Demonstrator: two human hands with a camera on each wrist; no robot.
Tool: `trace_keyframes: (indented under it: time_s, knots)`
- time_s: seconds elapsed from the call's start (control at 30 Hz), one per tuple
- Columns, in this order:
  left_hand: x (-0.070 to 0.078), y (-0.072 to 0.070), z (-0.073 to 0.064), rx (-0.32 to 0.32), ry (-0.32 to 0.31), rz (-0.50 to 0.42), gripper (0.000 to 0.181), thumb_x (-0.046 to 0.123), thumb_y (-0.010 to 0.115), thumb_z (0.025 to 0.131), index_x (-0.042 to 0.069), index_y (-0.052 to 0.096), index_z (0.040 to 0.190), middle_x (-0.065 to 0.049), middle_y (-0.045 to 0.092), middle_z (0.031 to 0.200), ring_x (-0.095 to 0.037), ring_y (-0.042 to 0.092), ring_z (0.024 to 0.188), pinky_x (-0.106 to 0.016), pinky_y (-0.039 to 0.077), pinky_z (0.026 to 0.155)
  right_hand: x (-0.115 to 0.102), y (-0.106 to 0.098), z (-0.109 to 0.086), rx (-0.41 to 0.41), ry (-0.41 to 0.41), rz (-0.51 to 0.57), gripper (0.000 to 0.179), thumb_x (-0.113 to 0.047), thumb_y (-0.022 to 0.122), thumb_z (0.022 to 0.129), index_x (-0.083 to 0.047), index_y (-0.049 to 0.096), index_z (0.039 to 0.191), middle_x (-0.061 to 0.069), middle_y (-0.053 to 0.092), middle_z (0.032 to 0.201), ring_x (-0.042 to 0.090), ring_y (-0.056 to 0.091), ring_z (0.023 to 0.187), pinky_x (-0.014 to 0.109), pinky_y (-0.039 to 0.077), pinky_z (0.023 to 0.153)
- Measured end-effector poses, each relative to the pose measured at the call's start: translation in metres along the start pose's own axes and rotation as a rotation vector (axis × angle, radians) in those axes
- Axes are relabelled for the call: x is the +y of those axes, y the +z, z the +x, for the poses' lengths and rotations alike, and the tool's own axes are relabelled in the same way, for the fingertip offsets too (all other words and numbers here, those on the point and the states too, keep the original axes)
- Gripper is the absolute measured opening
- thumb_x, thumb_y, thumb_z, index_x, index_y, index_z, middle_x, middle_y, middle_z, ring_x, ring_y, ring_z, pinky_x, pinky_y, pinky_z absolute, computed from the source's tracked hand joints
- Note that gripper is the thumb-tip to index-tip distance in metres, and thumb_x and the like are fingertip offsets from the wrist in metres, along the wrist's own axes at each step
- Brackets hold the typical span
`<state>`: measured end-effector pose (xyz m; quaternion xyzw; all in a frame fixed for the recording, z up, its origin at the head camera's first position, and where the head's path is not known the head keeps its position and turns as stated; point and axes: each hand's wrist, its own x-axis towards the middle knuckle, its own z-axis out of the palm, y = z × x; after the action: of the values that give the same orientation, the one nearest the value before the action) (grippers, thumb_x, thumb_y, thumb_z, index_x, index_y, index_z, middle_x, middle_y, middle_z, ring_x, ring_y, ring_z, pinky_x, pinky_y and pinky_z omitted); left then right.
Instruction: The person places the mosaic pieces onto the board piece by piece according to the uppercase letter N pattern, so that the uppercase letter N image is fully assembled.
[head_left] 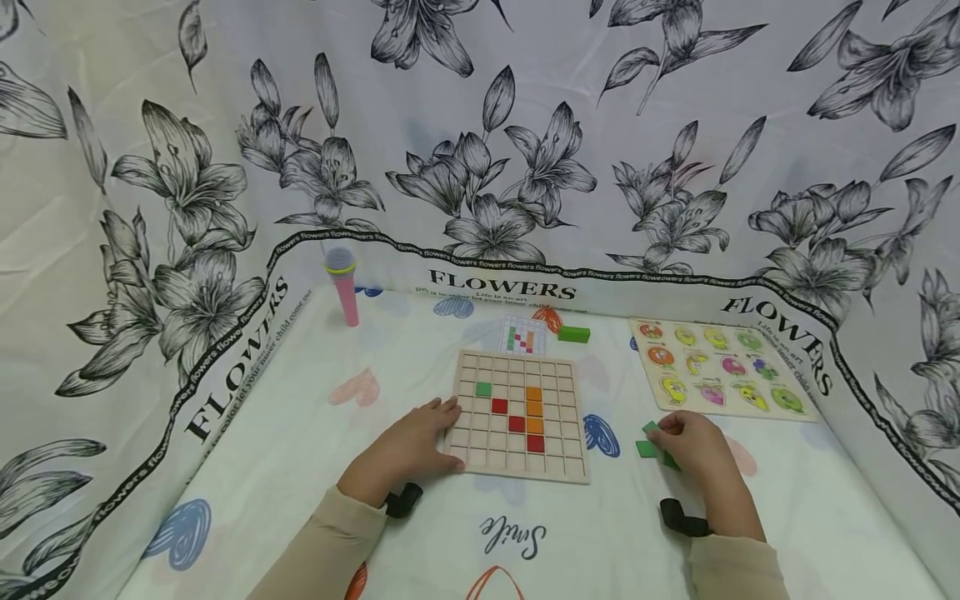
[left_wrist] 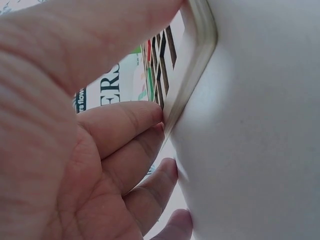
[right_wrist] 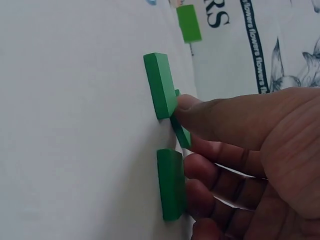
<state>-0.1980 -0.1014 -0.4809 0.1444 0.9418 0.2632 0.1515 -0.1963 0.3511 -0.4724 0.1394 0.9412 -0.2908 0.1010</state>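
Touching the left edge of the wooden board (head_left: 495,458) at center frame, my left hand (head_left: 408,443) lies spread; at right, my right hand (head_left: 696,447) pinches a green tile (head_left: 649,427). From afar, I'd grip lightly, edges only.

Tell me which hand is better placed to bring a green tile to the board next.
Probably the right: the right hand seems to pinch a green tile, while the left hand rests against the left edge of the wooden board, away from the tiles.
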Motion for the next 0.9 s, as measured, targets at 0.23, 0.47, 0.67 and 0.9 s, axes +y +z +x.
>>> trace_keyframes:
  time_s: [0.23, 0.47, 0.67, 0.9]
  knots:
    - [0.002, 0.0, 0.0, -0.003, -0.005, 0.005, 0.09, 0.035, 0.093, 0.087, 0.014, 0.052, 0.164, -0.001, 0.039, 0.177, -0.04, 0.031, 0.166, -0.065, 0.034, 0.13, -0.01, 0.005, -0.005, 0.073, -0.027, 0.038, 0.029, -0.021, 0.076, 0.103, -0.001, 0.065, 0.121, 0.015, 0.064, 0.106, 0.029, 0.057, 0.097, 0.035, 0.049, 0.078]
    - [0.005, -0.003, -0.002, -0.005, -0.002, 0.003, 0.089, 0.034, 0.093, 0.088, 0.013, 0.052, 0.164, -0.002, 0.039, 0.177, -0.039, 0.031, 0.166, -0.064, 0.034, 0.13, -0.058, 0.025, -0.009, 0.156, -0.168, 0.06, 0.016, -0.015, 0.072, 0.103, -0.006, 0.068, 0.115, 0.01, 0.066, 0.101, 0.026, 0.058, 0.093, 0.033, 0.048, 0.073]
    - [0.004, -0.004, -0.004, 0.003, -0.002, 0.0, 0.089, 0.034, 0.093, 0.087, 0.012, 0.052, 0.163, -0.002, 0.039, 0.176, -0.038, 0.03, 0.166, -0.064, 0.033, 0.13, -0.128, 0.071, -0.003, 0.066, -0.329, 0.155, 0.016, -0.015, 0.075, 0.1, -0.014, 0.071, 0.116, 0.005, 0.066, 0.098, 0.024, 0.057, 0.091, 0.034, 0.049, 0.073]
    - [0.004, -0.004, -0.004, -0.002, 0.008, -0.02, 0.088, 0.033, 0.093, 0.088, 0.012, 0.052, 0.163, -0.001, 0.04, 0.176, -0.037, 0.03, 0.166, -0.063, 0.033, 0.131, -0.192, 0.117, 0.003, -0.038, -0.496, 0.137, 0.009, -0.014, 0.075, 0.102, -0.016, 0.072, 0.111, -0.001, 0.067, 0.095, 0.019, 0.058, 0.086, 0.034, 0.051, 0.075]
